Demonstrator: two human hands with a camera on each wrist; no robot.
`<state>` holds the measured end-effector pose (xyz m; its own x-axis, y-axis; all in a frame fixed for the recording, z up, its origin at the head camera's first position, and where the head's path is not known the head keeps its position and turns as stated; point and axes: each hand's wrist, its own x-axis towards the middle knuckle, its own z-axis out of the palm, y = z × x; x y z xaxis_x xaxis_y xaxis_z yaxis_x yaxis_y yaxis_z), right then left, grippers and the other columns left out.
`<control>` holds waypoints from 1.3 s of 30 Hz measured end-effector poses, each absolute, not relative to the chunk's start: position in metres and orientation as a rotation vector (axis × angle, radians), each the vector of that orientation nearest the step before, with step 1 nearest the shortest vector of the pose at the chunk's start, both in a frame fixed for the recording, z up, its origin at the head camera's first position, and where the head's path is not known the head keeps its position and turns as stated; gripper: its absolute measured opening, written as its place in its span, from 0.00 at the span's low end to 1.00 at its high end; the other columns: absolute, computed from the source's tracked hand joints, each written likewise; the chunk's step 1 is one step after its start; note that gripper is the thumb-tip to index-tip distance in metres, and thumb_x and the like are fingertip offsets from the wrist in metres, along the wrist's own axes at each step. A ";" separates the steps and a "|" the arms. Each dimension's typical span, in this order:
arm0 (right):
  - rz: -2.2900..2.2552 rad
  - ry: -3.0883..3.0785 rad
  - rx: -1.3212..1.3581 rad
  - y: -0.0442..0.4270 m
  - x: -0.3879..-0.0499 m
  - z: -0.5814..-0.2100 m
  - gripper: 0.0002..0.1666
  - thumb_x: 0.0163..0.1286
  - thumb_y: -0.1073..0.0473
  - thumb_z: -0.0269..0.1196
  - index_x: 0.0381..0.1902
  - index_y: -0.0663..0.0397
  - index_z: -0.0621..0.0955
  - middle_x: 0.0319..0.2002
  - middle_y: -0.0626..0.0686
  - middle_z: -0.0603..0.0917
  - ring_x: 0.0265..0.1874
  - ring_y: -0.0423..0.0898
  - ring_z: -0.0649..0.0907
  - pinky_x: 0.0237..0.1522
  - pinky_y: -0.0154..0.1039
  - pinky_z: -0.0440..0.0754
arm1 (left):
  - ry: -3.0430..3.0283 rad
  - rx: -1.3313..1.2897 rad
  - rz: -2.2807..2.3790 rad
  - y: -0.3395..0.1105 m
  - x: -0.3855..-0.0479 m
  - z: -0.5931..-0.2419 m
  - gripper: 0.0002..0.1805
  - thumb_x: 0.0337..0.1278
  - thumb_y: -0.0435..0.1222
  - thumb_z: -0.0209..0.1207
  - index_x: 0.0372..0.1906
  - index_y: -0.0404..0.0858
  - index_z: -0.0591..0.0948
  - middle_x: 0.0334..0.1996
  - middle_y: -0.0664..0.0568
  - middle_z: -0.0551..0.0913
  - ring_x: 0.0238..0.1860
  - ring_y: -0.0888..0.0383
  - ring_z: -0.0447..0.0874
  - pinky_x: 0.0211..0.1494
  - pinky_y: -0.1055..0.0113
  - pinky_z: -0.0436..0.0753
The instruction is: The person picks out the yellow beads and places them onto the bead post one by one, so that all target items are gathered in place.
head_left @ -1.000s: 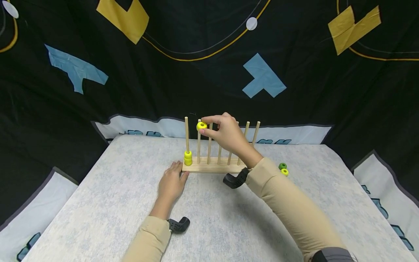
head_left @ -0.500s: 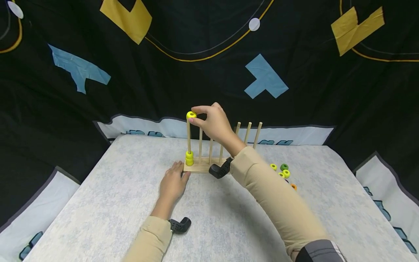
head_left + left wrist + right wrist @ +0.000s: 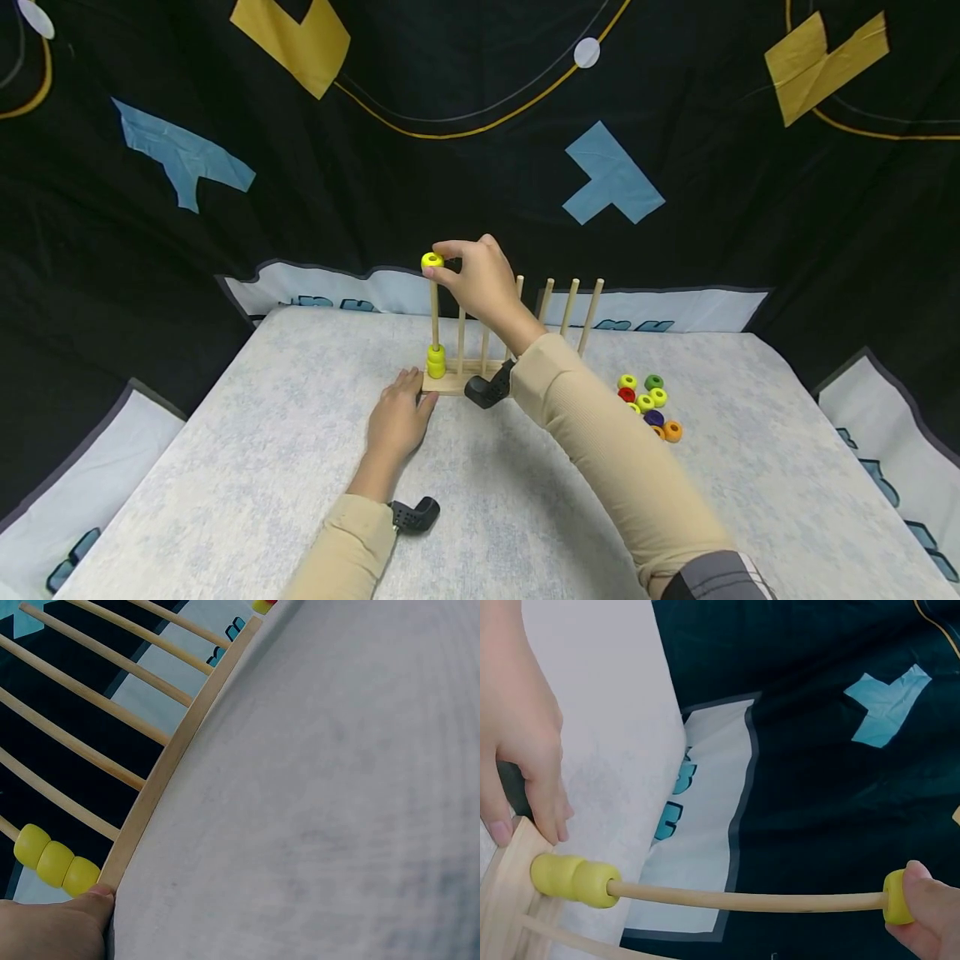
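At the top of the leftmost peg, the right hand (image 3: 480, 279) pinches a yellow bead (image 3: 431, 261) between thumb and fingers; the right wrist view shows this bead (image 3: 897, 898) at the peg's tip (image 3: 855, 901). Three yellow beads (image 3: 56, 861) are stacked low on the same peg, against the wooden base (image 3: 448, 383). The left hand (image 3: 397, 425) rests at the base's left end, its thumb against the front edge, fingers relaxed. The right forearm and wrist camera hide the base's right part in the head view.
Loose beads lie on the table right of the rack: yellow (image 3: 658, 397), green (image 3: 654, 382), red (image 3: 626, 394), dark blue (image 3: 654, 418) and orange (image 3: 672, 431). Several bare pegs (image 3: 591, 317) stand along the rack. A black curtain (image 3: 465, 192) hangs behind the table.
The right hand has moved left and slightly up with its yellow bead, from near the second peg to the top of the leftmost one. More loose beads show beside the forearm. The left hand stays put.
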<state>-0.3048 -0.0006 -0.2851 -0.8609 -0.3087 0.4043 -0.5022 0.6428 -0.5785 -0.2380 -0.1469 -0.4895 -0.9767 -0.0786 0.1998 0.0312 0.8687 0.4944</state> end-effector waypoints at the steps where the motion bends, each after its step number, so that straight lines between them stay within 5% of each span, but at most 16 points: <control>1: 1.031 -2.598 0.650 -0.001 -0.305 -0.286 0.26 0.64 0.46 0.69 0.59 0.45 0.83 0.54 0.44 0.86 0.43 0.43 0.72 0.38 0.35 0.74 | -2.830 0.039 -0.754 -0.147 -0.238 -0.489 0.32 0.72 0.49 0.54 0.70 0.32 0.70 0.72 0.41 0.69 0.75 0.44 0.63 0.76 0.46 0.64; 39: 0.957 -2.507 0.643 0.013 -0.299 -0.291 0.17 0.62 0.44 0.70 0.45 0.43 0.89 0.42 0.41 0.89 0.38 0.42 0.69 0.41 0.39 0.66 | -2.805 0.042 -0.772 -0.146 -0.236 -0.489 0.31 0.72 0.48 0.55 0.69 0.31 0.70 0.72 0.41 0.69 0.75 0.42 0.63 0.74 0.44 0.67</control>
<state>-0.2989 0.0127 -0.2908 -0.8231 -0.2789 0.4947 -0.5377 0.6632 -0.5206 -0.2362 -0.1459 -0.4895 -0.9729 -0.0881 0.2138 0.0338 0.8606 0.5082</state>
